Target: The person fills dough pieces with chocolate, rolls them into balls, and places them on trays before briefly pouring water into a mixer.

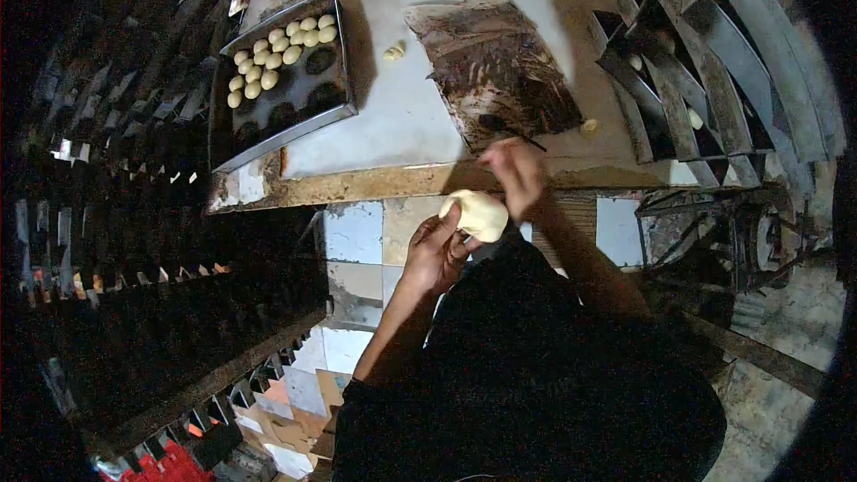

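Observation:
My left hand point(435, 250) holds a pale, rounded piece of dough point(478, 217) out in front of the table edge, fingers and thumb curled around its left side. Close to the dough's upper right is my right hand point(518, 174), smeared by motion with its fingers bent; I cannot tell whether it grips anything. Just above those fingers, a dark tool with a thin handle point(522, 135) overlaps the near edge of a sheet spread with dark brown paste point(500, 62).
A metal tray point(353, 110) with several pale dough balls point(292, 54) sits on the table's left. Metal moulds point(728, 103) are stacked at the right. Small dough scraps point(394, 52) lie beside the sheet. Dark racks point(161, 321) stand at left, over a tiled floor point(353, 281).

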The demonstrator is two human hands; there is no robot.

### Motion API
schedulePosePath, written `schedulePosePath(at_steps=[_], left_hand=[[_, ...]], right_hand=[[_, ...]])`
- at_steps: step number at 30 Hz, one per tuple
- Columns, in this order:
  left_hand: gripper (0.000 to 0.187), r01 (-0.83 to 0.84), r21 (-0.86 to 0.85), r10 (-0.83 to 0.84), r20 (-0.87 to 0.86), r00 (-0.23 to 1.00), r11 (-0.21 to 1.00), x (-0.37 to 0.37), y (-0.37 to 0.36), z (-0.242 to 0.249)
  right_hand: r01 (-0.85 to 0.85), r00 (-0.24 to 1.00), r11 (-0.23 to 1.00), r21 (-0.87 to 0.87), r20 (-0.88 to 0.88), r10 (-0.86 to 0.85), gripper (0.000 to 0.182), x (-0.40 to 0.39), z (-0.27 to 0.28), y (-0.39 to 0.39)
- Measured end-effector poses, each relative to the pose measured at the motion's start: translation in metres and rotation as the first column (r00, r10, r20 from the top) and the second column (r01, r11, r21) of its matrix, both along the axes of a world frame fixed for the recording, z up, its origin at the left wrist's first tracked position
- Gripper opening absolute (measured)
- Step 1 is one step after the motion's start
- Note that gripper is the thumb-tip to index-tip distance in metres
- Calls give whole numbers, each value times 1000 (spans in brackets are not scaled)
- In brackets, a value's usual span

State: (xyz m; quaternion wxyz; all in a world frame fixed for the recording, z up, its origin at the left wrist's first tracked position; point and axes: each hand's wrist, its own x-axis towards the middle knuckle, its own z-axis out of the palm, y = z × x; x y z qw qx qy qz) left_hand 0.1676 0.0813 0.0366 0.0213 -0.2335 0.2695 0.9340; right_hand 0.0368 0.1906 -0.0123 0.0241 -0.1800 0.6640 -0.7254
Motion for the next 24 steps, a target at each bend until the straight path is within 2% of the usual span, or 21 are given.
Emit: schedulePosePath(at_steps=[1,2,4,5,8,9,12,13,15,18,19,20,21,22,24], left_hand=[[39,47,16,-47,-19,999,999,-2,-4,-3],[41,43,-19,-43,-39,998,999,-6,-6,-1],[46,34,-95,-41,-71,997,995,-14,-13,8],[46,35,-112,-39,-28,999,993,-19,-20,5],[46,-106,-52,102,-72,992,993,-37,-35,-19],[49,-123,-19,118,-160,980,992,-45,-40,-19],[44,-169,-191,160,-61,985,967,-67,-54,-7],[43,-174,-243,160,-75,984,954,-74,-58,-9],[44,-209,-294,208,-35,977,933,-85,-64,-5],[44,-264,-311,270,-27,963,913,-108,-66,-4],[45,-266,-318,274,-20,962,910,-117,-65,-7],[45,-267,-326,277,-14,961,907,-125,-65,-9],[46,-290,-300,296,-26,955,909,-136,-61,-8],[47,-281,-315,291,-16,957,907,-144,-60,-7],[47,-261,-341,279,3,960,903,-158,-56,-6]], right_hand=[[70,967,918,391,-251,33,22,-39,-24,25],[229,876,690,686,-454,161,24,-73,-44,51],[257,918,399,880,-352,184,31,-85,-68,63],[253,938,236,938,-298,180,36,-92,-79,65],[130,902,153,980,-181,392,49,-105,-57,49],[215,860,289,933,-321,395,41,-112,-61,34],[157,689,457,875,-429,585,30,-142,-66,6],[152,668,518,842,-474,574,19,-156,-66,0],[96,841,454,886,-317,439,23,-186,-57,-4],[-22,982,527,850,-80,170,38,-266,-133,-20],[-13,978,452,892,-83,191,39,-270,-105,-31],[50,929,289,956,-151,339,39,-266,-90,-36],[169,844,136,976,-214,491,38,-263,-75,-41],[311,733,32,950,-261,629,38,-259,-60,-46],[225,697,-20,974,-147,702,31,-258,-60,-47]])
